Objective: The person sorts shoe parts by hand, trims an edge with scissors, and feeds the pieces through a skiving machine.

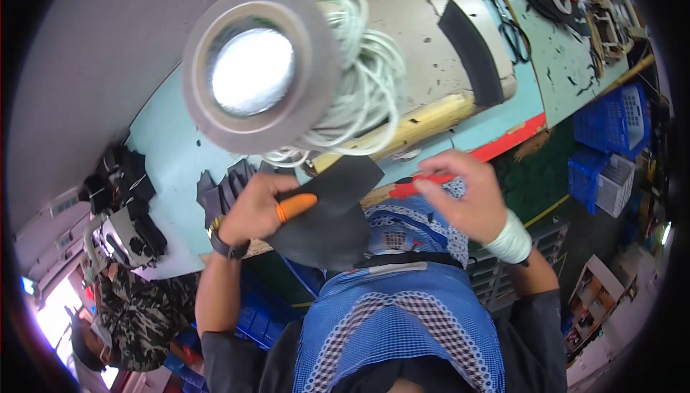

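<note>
In my left hand, the fingers are closed on a dark, flat piece of sheet material, leather-like, which hangs in front of my apron. An orange finger cover is on that hand's thumb. My right hand is lifted beside the table's red front edge, apart from the piece. Its thumb and forefinger are spread with a gap between them, and nothing shows in it. White wrapping circles the right wrist. A curved dark strip lies across the cream sewing machine bed, beyond my hands.
A round grey fixture with a bright centre and a coiled white cord block part of the table. Scissors lie right of the bed. More dark pieces are left of my hand. Blue crates stand right; a person sits left.
</note>
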Action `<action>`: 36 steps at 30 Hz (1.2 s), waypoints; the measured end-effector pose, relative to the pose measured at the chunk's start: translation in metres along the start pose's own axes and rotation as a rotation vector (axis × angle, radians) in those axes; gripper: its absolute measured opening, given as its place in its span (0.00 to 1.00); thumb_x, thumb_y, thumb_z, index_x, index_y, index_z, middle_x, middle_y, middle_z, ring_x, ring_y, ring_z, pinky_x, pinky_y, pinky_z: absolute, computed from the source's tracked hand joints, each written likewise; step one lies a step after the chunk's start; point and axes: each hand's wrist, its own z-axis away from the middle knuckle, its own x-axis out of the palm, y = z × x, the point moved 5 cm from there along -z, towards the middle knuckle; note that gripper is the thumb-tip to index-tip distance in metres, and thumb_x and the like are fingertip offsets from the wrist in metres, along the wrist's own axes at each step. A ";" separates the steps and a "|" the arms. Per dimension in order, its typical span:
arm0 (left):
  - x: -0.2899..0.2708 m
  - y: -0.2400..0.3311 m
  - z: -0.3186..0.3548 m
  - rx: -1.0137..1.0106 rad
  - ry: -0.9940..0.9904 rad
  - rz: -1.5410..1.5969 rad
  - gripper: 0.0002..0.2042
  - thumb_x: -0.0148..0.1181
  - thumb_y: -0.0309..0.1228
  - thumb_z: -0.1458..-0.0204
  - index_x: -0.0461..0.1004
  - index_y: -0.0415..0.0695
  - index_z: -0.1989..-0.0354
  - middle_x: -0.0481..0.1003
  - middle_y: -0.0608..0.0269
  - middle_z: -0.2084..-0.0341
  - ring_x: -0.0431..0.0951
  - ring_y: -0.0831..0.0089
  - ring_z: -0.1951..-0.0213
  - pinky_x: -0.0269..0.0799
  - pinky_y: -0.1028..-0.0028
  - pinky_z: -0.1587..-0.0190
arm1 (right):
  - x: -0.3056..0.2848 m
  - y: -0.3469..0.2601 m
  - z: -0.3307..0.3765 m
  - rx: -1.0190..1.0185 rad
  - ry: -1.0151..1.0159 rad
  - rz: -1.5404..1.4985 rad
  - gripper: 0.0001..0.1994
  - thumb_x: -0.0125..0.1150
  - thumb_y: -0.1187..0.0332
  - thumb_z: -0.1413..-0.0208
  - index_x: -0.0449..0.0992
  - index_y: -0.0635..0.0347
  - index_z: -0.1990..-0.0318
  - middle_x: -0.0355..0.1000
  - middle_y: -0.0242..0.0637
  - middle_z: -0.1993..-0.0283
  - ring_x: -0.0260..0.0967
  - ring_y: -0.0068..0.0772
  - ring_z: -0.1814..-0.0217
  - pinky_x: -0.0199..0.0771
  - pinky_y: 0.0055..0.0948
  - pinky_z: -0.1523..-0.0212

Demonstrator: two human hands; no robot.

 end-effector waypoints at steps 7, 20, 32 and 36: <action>-0.071 -0.023 -0.007 0.271 0.089 -0.271 0.11 0.65 0.36 0.48 0.77 0.40 0.66 0.75 0.65 0.67 0.71 0.73 0.61 0.66 0.70 0.55 | -0.005 -0.022 -0.063 -0.264 -0.150 0.306 0.12 0.66 0.72 0.54 0.76 0.66 0.61 0.75 0.46 0.65 0.74 0.47 0.62 0.75 0.36 0.60; -0.071 -0.019 -0.016 0.245 0.074 -0.306 0.11 0.67 0.35 0.49 0.78 0.41 0.67 0.76 0.65 0.68 0.72 0.72 0.62 0.67 0.70 0.57 | -0.026 -0.016 -0.090 -0.293 -0.357 0.343 0.10 0.68 0.72 0.58 0.80 0.64 0.66 0.75 0.41 0.68 0.70 0.45 0.61 0.69 0.37 0.57; -0.056 -0.017 -0.033 0.267 0.021 -0.308 0.10 0.68 0.35 0.51 0.78 0.41 0.68 0.76 0.65 0.69 0.73 0.72 0.64 0.68 0.70 0.58 | -0.017 -0.025 -0.097 -0.369 -0.284 0.286 0.06 0.66 0.74 0.56 0.81 0.61 0.68 0.75 0.43 0.68 0.72 0.46 0.64 0.71 0.38 0.60; -0.059 -0.015 -0.022 0.241 0.046 -0.326 0.10 0.68 0.35 0.51 0.78 0.41 0.68 0.77 0.65 0.70 0.73 0.72 0.64 0.68 0.70 0.58 | -0.045 -0.018 -0.083 -0.268 -0.228 0.303 0.06 0.67 0.75 0.56 0.80 0.63 0.68 0.76 0.44 0.67 0.72 0.46 0.67 0.71 0.39 0.62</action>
